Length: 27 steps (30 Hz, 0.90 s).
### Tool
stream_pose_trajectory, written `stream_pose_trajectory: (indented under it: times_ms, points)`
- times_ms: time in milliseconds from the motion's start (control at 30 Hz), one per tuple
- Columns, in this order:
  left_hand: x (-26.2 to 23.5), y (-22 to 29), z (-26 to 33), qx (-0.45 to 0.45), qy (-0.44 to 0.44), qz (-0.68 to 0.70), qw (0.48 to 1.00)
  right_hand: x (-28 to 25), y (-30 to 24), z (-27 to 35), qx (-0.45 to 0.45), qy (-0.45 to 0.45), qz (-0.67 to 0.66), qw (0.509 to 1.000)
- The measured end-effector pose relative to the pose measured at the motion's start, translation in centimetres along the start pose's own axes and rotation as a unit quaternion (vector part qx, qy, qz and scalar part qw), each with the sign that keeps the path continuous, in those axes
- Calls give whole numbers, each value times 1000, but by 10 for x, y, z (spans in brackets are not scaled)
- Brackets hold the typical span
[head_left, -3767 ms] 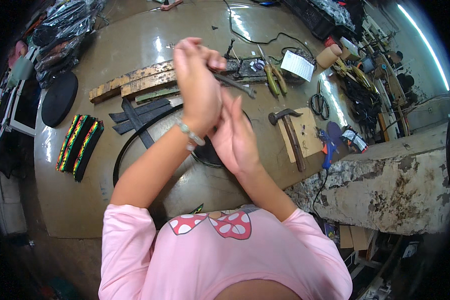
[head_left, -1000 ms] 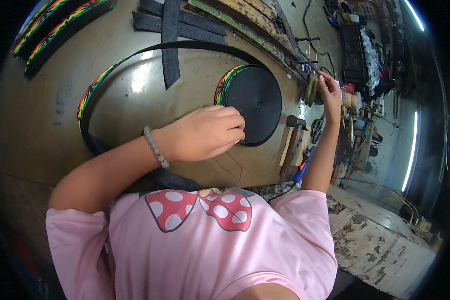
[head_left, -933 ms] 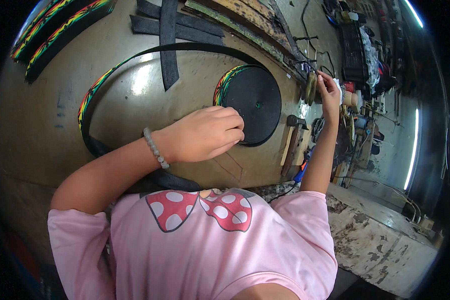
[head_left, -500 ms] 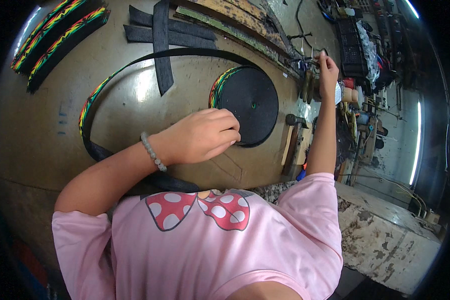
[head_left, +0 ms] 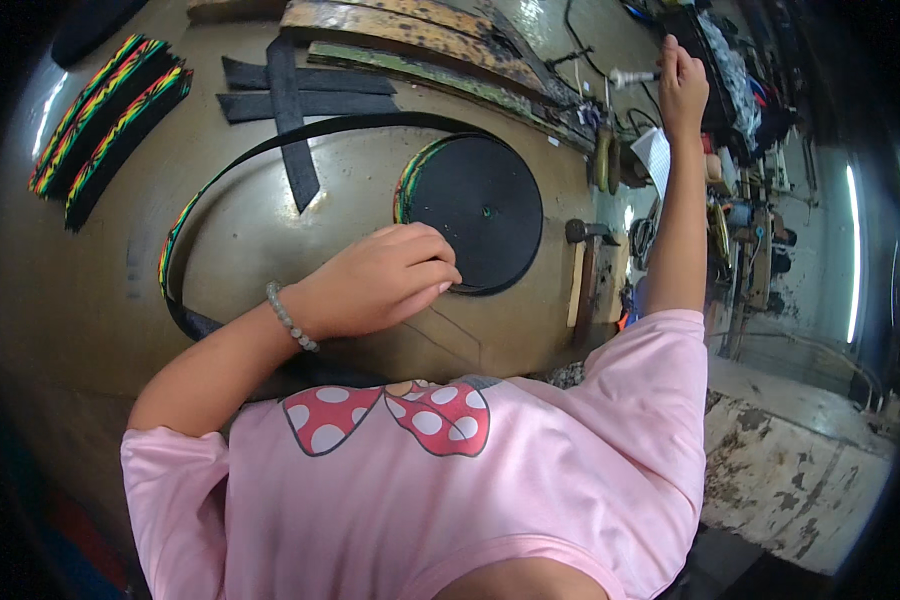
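Note:
A large roll of black webbing strap (head_left: pixel 495 215) lies flat on the table, its edge showing a red, yellow and green pattern. My left hand (head_left: pixel 395 280), with a bead bracelet at the wrist, curls its fingers closed at the roll's near left edge; what lies under the fingertips is hidden. From the roll, a loose length of strap (head_left: pixel 232 160) arcs left and passes behind my left forearm. Out to the far right, my right hand (head_left: pixel 683 92) is raised, closed around a slim tool (head_left: pixel 632 77) with a pale, blurred end.
Cut patterned strap pieces (head_left: pixel 120 120) lie at the far left. Black strips (head_left: pixel 310 90) cross each other behind the loop. Long worn wooden bars (head_left: pixel 420 45) line the back. A hammer (head_left: pixel 590 232) rests right of the roll, with a cluttered tool area beyond.
My right hand has risen farther away and right, and the slim tool now shows at its fingers. My left hand stays at the roll. The whole view has shifted slightly.

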<state>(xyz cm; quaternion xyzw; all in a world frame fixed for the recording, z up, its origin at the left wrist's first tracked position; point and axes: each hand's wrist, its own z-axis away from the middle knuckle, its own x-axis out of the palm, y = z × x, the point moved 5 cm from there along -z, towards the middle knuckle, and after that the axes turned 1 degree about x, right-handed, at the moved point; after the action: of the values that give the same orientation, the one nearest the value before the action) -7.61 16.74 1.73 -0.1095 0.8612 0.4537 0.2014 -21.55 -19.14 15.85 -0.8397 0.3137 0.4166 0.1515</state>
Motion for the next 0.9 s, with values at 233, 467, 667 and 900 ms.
stream_pose_trajectory:
  times_ms: [233,467,667,900]
  points:
    - [-4,4,-7,2,-13,-11,1000,-40,-20,137,364,-110,-216,899]
    - [-3,6,-10,2,-8,-15,1000,-19,-63,181,257,30,-90,962]
    - [-3,7,-12,3,-13,-21,1000,-15,-48,157,191,0,-91,977]
    - [-4,6,-14,-9,-18,-18,1000,-10,-36,157,207,-33,-174,962]
